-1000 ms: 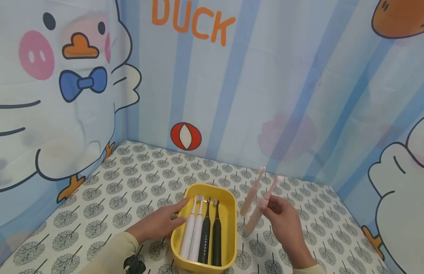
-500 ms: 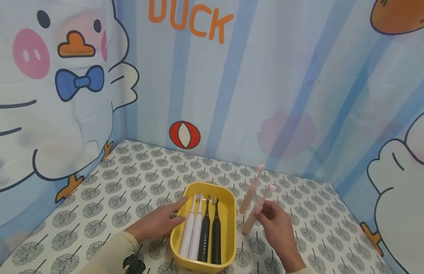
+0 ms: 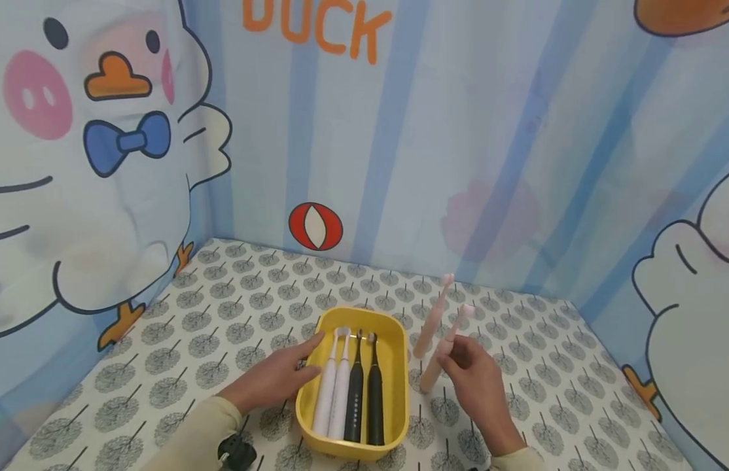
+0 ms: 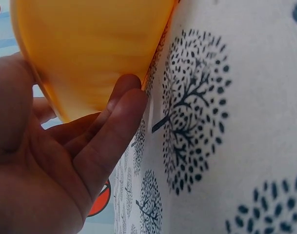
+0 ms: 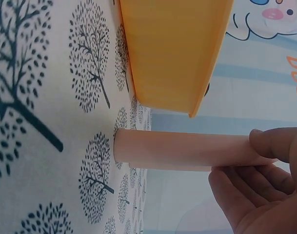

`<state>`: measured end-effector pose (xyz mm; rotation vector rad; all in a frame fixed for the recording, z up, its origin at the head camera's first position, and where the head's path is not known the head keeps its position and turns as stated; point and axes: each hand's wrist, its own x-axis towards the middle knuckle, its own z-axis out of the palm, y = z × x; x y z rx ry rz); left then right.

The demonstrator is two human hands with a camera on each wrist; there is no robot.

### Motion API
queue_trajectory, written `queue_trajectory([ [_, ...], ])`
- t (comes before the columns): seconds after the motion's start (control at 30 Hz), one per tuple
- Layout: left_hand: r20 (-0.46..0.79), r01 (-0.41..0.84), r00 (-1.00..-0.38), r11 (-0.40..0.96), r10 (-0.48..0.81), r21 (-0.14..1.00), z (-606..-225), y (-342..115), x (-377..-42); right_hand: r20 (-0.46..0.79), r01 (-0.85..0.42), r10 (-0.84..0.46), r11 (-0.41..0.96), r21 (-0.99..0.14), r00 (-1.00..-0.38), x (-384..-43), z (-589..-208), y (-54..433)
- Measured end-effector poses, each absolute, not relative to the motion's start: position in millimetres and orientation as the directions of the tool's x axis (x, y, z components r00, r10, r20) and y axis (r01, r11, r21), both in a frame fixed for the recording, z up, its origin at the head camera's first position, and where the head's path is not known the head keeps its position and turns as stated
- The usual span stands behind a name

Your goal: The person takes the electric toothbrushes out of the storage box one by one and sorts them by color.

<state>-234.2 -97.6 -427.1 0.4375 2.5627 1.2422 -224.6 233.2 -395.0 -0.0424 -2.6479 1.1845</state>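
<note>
In the head view a yellow bin (image 3: 400, 366) holds two white electric toothbrushes (image 3: 332, 399) and two black ones (image 3: 364, 399), side by side, heads away from me. My left hand (image 3: 276, 376) grips the bin's left side, thumb over the rim; the left wrist view shows its fingers (image 4: 116, 126) against the outer wall. Right of the bin, my right hand (image 3: 473, 376) pinches a pink electric toothbrush (image 3: 436, 366), which stands upright, its base at the tablecloth. The right wrist view shows thumb and fingers around the upper handle (image 5: 177, 148). A second pink toothbrush (image 3: 432, 320) stands just behind it.
The table has a white cloth (image 3: 223, 314) printed with grey trees. A light blue striped curtain (image 3: 341, 131) with duck drawings closes off the back and sides. A small black object (image 3: 237, 451) is at my left wrist.
My right hand has come down and slightly left with the pink toothbrush, which now meets the cloth. My left hand stays on the bin. The head view has shifted a little.
</note>
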Motion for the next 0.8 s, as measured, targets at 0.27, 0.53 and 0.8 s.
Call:
queue_trajectory([
  [0.27, -0.073, 0.177, -0.912, 0.546, 0.405, 0.819, -430.3, -92.6, -236.1, 0.214, -0.092, 0.09, 0.695, -0.713, -0.973, -222.2, -386.9, 238.7],
  [0.53, -0.081, 0.17, -0.918, 0.567, 0.389, 0.806, -431.4, -95.0, -235.7, 0.202, -0.081, 0.092, 0.7, -0.709, -0.975, -222.3, -387.2, 236.3],
  [0.8, -0.088, 0.167, -0.92, 0.587, 0.382, 0.792, -428.5, -101.0, -232.5, 0.176, -0.049, 0.115, 0.69, -0.722, -0.978, -217.3, -393.8, 230.2],
])
